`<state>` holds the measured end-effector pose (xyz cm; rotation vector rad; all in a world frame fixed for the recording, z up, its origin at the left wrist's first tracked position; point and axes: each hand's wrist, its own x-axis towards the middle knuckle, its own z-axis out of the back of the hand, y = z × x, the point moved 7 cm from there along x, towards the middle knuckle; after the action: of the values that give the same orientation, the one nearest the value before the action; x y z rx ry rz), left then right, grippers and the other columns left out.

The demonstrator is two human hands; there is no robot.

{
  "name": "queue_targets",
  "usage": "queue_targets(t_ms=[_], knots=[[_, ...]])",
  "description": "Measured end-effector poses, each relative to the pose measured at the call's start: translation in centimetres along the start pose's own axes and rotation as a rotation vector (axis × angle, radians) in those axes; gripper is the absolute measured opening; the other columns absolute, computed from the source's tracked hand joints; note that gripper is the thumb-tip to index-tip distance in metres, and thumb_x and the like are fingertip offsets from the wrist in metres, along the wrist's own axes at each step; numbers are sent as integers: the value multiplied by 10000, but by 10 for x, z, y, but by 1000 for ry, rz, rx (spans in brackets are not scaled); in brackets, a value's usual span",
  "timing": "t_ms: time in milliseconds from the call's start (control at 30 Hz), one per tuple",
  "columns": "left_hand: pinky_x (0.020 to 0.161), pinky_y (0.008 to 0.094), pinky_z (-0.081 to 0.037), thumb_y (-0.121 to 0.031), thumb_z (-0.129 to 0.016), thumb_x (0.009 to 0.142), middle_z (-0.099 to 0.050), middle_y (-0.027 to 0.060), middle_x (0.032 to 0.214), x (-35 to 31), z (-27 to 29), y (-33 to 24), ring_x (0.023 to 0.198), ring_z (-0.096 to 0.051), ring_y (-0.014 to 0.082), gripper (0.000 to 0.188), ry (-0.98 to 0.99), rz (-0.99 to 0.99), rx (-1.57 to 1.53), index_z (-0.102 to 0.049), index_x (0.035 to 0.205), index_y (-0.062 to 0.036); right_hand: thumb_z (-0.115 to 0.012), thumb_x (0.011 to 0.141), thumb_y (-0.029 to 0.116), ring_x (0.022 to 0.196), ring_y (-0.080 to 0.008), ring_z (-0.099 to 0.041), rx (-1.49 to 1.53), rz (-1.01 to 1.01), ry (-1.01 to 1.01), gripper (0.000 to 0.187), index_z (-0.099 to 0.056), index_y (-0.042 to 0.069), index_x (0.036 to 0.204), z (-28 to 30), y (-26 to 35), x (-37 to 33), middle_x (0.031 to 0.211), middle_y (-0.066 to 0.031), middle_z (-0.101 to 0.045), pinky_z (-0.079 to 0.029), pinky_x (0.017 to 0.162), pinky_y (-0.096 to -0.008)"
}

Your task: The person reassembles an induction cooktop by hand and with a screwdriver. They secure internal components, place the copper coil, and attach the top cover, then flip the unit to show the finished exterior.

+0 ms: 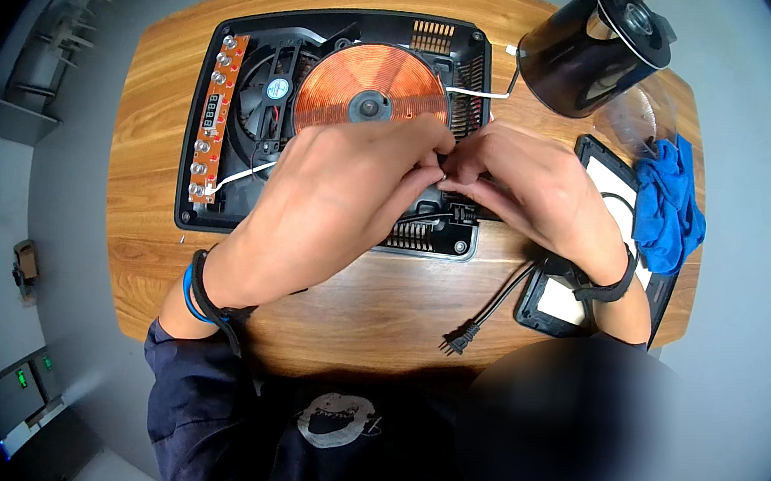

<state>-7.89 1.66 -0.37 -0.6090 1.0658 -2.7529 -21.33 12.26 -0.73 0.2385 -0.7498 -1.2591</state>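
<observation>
On the table lies the opened black base of an induction cooker (347,22), its insides exposed. A round copper coil (346,81) sits in its middle, with a fan (252,100) and an orange circuit board (206,142) to the left. My left hand (356,167) reaches across the coil's near right edge, fingers pinched. Opposite it, my right hand (519,175) is also pinched, and the fingertips of both hands meet over the base's right side. Whatever is between the fingertips is too small and covered to make out. A white wire (476,92) runs from the coil to the right.
A black cylindrical pot (578,59) stands at the far right, beside a clear container (638,117). A blue cloth (671,209) lies over a black-framed panel (556,301) near my right forearm. The power plug (458,339) rests on the wooden table (369,309) nearer me.
</observation>
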Motion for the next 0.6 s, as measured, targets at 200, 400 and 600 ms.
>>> queue_targets(t_ms=[200,400,600], knots=[[783,428,-587,-5,-754,1006,-718,165,1011,-1,3,4,887,-739,367,197,-5,-72,101,-753,1202,3,-812,1056,230,713,-311,-630,-217,-372,96,310,-621,11,947,16,-46,-9,831,-132,-647,-521,678,-401],[817,490,-557,-4,-700,1021,-667,178,1050,0,4,13,948,-694,424,164,69,-52,172,-726,1183,-3,-796,1062,258,902,-371,-758,-220,-428,246,311,-681,3,1199,7,-84,-35,993,-185,-761,-599,810,-446],[853,510,-555,-31,-682,1035,-675,185,1069,-1,4,16,998,-689,445,134,95,-26,203,-684,1166,-4,-771,1030,251,1055,-463,-762,-227,-522,351,420,-656,-16,1333,-5,-87,-29,1086,-280,-779,-602,914,-527]])
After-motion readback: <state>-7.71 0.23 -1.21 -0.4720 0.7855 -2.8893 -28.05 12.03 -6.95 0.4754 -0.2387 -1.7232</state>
